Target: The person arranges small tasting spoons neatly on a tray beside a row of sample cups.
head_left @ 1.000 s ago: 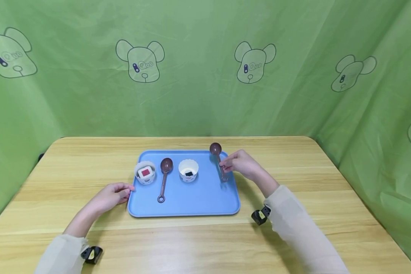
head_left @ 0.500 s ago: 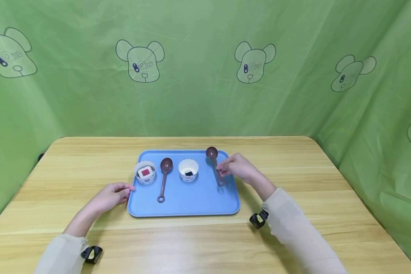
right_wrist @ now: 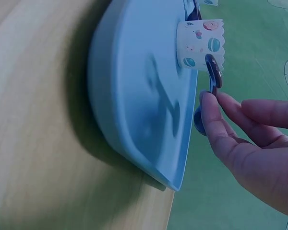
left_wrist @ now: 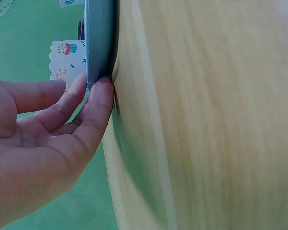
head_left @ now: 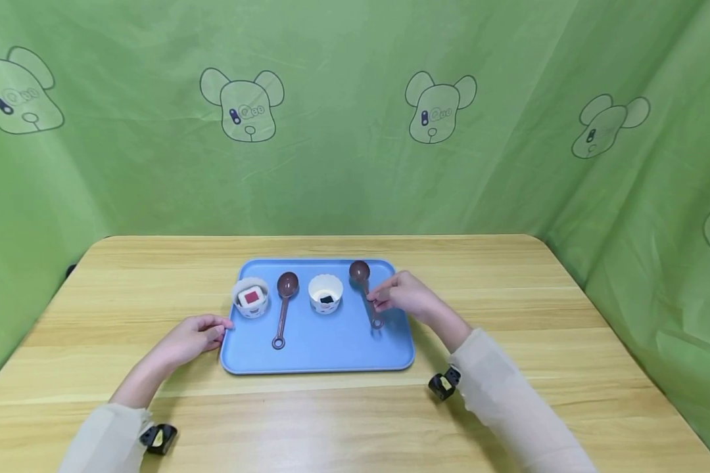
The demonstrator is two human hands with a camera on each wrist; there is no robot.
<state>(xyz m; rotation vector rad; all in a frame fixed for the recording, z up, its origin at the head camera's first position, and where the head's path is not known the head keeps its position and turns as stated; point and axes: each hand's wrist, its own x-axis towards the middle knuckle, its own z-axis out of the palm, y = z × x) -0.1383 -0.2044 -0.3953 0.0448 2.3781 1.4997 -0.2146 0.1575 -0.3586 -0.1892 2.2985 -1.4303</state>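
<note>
keep the pinch light and the spoon clear of the cup

read the blue tray point(head_left: 325, 348) as a clock, twelve at its far edge. the brown spoon point(head_left: 359, 272) is over the two o'clock area, its bowl aimed towards eleven and its ringed handle end towards five. the right hand point(head_left: 401, 293) pinches the handle partway along with its fingertips; in the right wrist view the spoon stands apart from its shadow point(right_wrist: 167, 98) on the tray, so it hangs above the surface.

the left hand point(head_left: 188, 338) touches the rim just below nine, its fingers loosely extended and curled round nothing. that contact should be enough to steady the tray; pushing towards three would risk sliding it.

the step in hand looks to be setting the spoon onto the tray. a slow, level descent should serve best, with the fingers parting only once bowl and handle end both rest. the white cup point(head_left: 325, 281), near twelve with a dark piece point(head_left: 327, 299) inside, is close to the bowl, so a swing towards nine could knock it. the second spoon point(head_left: 284, 307), towards ten, is well apart.
</note>
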